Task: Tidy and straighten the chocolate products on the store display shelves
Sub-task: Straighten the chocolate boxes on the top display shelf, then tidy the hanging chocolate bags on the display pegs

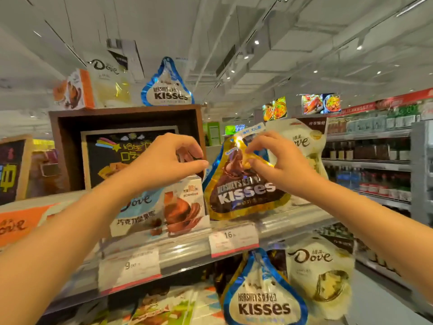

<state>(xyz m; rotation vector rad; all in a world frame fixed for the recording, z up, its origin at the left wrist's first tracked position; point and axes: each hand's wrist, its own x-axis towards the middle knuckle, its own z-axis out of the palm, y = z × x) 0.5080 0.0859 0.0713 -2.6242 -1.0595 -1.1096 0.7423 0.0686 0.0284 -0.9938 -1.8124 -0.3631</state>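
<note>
Landmark: gold Kisses bag [243, 195], upright on shelf [281, 221].
Below it: price tag [234, 241], blue Kisses bag [263, 299].
Right hand [278, 163]: grip pinches its top.
Left hand [168, 160]: just left, fingers curled, holding nothing visible.
Left of it: Dove box [161, 207].
Behind right: white Dove bag [304, 141].
</note>
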